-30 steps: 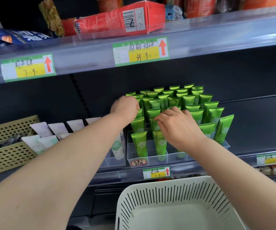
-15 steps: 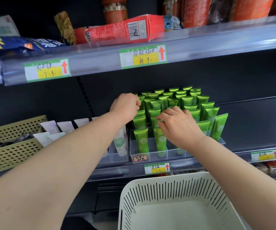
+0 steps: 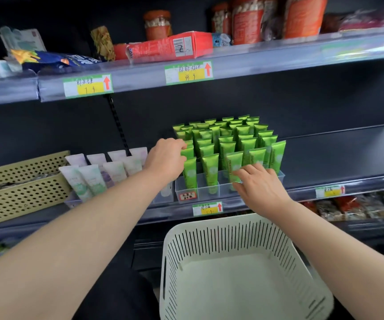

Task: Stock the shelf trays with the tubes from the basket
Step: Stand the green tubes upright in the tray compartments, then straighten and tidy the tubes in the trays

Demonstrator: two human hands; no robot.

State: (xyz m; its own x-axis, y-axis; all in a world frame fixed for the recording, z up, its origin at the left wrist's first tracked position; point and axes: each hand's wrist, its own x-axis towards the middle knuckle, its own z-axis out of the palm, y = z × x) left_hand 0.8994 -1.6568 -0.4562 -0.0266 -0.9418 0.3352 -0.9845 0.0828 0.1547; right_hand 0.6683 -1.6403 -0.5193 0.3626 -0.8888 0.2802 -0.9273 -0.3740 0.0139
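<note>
Green tubes (image 3: 225, 144) are stood upright in the shelf tray (image 3: 200, 190), the left column braced by curled fingers of the left hand (image 3: 166, 158) while a front tube (image 3: 233, 165) is pinched by the right hand (image 3: 261, 184), apparently to straighten it.

Handwritten "2" on red box (image 3: 170, 48)

shelf (image 3: 336, 153): dark | clear tray (image 3: 223, 190) of green tubes (image 3: 226, 145); pale-tube tray (image 3: 71, 201); beige perforated basket (image 3: 24, 192)
</note>
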